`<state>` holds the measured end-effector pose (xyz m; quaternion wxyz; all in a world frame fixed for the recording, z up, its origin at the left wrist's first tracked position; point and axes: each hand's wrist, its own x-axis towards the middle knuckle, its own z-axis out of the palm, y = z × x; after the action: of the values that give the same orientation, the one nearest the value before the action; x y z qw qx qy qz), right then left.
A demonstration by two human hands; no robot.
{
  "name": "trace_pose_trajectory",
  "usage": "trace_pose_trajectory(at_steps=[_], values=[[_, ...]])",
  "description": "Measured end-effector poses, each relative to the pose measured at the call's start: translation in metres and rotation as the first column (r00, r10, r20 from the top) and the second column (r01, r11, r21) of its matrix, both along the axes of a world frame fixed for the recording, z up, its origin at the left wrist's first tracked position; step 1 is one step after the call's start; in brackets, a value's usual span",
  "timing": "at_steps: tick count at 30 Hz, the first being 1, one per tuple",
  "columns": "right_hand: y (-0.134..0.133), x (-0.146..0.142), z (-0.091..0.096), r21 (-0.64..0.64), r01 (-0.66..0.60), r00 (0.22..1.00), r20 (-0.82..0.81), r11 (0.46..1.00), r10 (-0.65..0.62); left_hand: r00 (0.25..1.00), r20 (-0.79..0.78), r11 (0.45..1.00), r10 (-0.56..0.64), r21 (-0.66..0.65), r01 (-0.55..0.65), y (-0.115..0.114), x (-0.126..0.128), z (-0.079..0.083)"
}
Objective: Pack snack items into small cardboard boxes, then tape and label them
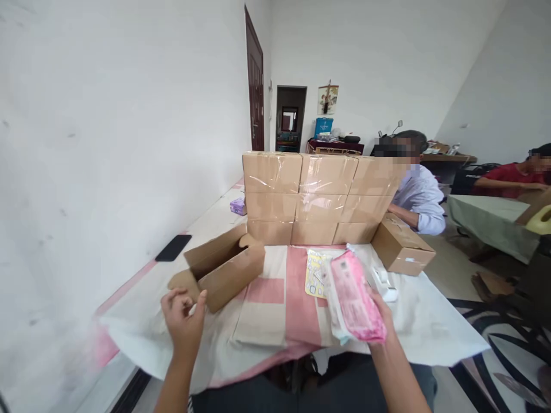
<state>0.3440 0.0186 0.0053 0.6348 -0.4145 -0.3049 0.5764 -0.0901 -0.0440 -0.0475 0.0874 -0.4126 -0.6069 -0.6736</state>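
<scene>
Right hand (pixel 385 315): pink packet (pixel 348 289) gripped; its print (pixel 353 310) blurred.
Left hand (pixel 185 314): half-curled beside open carton (pixel 235 277); grip cannot be told.
Beyond hands: view blocked by stacked cartons (pixel 318 203).

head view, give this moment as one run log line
left hand: by open carton | right hand: grip on pink packet | boxes: stacked behind

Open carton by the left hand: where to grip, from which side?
On the open carton, probably pinch mid-edge of its right long wall from above. It stands mouth up, exposing that edge for fingers inside and out. Come in from the right, over the tablecloth; the left hand is at the near-end flap.
</scene>
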Motion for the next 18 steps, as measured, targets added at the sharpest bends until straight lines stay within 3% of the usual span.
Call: trace_pose_trajectory(at_steps=[4, 7, 9, 12, 16, 18], values=[[-0.014, -0.003, 0.064, 0.136, 0.129, 0.989, -0.093, 0.982, -0.117, 0.989, 0.119, 0.995, -0.087, -0.035, 0.092, -0.004, 0.037, 0.004], [-0.013, -0.024, 0.114, 0.318, 0.061, 0.997, -0.056, 0.946, -0.045, 0.955, 0.245, 0.975, -0.169, -0.103, 0.199, 0.006, 0.053, 0.009], [-0.010, -0.042, 0.137, 0.462, -0.010, 1.000, 0.012, 0.887, 0.004, 0.908, 0.348, 0.948, -0.234, -0.125, 0.292, 0.016, 0.055, 0.014], [-0.008, -0.063, 0.152, 0.626, -0.085, 0.989, 0.146, 0.775, -0.009, 0.808, 0.479, 0.889, -0.345, -0.110, 0.445, 0.027, 0.054, 0.024], [-0.009, -0.071, 0.156, 0.689, -0.209, 0.950, 0.311, 0.694, -0.023, 0.669, 0.553, 0.776, -0.496, -0.064, 0.628, 0.025, 0.070, 0.036], [-0.008, -0.069, 0.158, 0.716, -0.310, 0.910, 0.413, 0.626, -0.022, 0.615, 0.561, 0.712, -0.555, -0.062, 0.699, 0.020, 0.084, 0.036]])
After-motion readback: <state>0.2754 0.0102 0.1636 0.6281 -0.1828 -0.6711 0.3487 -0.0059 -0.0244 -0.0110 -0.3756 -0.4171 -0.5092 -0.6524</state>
